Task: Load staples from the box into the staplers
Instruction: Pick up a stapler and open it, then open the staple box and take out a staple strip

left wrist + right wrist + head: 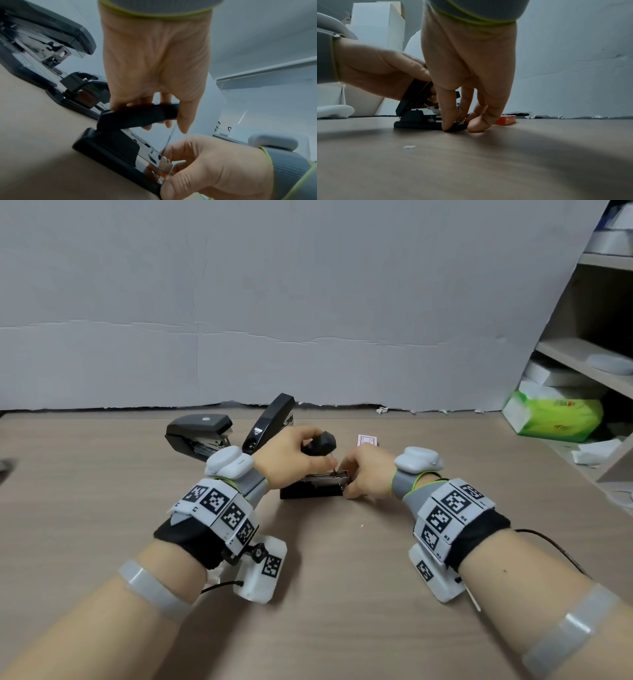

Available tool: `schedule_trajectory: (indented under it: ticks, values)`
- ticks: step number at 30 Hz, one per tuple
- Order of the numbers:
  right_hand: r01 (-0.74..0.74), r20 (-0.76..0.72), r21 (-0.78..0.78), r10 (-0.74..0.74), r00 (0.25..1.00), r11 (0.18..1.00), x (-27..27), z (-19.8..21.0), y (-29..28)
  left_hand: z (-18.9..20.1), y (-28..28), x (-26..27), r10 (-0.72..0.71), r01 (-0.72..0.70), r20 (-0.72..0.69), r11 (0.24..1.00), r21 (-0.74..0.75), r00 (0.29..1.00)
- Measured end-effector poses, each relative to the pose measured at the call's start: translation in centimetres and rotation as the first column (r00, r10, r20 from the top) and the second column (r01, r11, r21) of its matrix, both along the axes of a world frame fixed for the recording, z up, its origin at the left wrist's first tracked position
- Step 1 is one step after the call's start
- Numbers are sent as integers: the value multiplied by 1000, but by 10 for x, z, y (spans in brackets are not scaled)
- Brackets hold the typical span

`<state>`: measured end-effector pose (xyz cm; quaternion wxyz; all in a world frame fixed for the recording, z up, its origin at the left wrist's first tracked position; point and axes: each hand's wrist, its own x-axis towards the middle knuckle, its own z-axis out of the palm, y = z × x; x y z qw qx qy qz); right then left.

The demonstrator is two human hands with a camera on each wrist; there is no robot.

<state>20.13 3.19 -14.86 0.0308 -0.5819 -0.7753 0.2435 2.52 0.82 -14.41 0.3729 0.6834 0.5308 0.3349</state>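
Observation:
A small black stapler (308, 492) lies open on the table between my hands. My left hand (298, 460) grips its raised lid (137, 116) from above, fingers curled round it. My right hand (363, 474) pinches the front end of the shiny metal magazine (154, 155), thumb and fingertips down at the stapler's base (419, 123). A thin spring rod runs from the lid down to the magazine. I cannot tell whether staples lie between the fingers. The red and white staple box (367, 440) lies just behind my right hand and shows orange in the right wrist view (506, 120).
Two bigger black staplers stand behind my left hand: one low with a grey-black top (198, 430), one with its lid swung up (270, 422). A grey paper backdrop closes the far table edge. Shelves with a green tissue pack (555, 416) stand at right.

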Motion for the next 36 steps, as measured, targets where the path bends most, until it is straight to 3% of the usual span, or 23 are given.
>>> schedule_trajectory:
  ticks: [8, 10, 14, 17, 20, 23, 27, 32, 36]
  values:
    - [33, -8, 16, -33, 999, 999, 3, -8, 4, 5, -9, -23, 197, -208, 209, 978, 30, 958]
    - [27, -8, 18, -27, 1000, 999, 3, -9, 5, 5, -15, -36, 190, -201, 279, 979, 12, 941]
    - [24, -4, 15, -24, 1000, 1000, 3, -10, 7, 4, -24, -61, 211, -214, 466, 976, -46, 859]
    - [24, -3, 11, -24, 1000, 1000, 3, -11, 7, -2, -27, -76, 289, -281, 491, 955, -93, 822]
    - [26, -8, 16, -26, 1000, 1000, 4, -10, 6, -8, -29, -83, 379, -368, 382, 924, -107, 842]
    - [25, -11, 14, -25, 1000, 1000, 3, -9, 4, -12, -29, -86, 463, -468, 181, 884, -18, 868]
    - [28, -14, 14, -28, 1000, 1000, 2, -8, 1, -10, -28, -89, 508, -508, 3, 859, 60, 861]
    - [37, -30, 3, -37, 999, 999, 1, -7, 0, -7, -22, -90, 536, -551, -222, 834, -9, 815]
    - [37, -63, -48, -40, 997, 998, 3, -3, -3, 3, -24, -84, 507, -520, -246, 854, 13, 826]
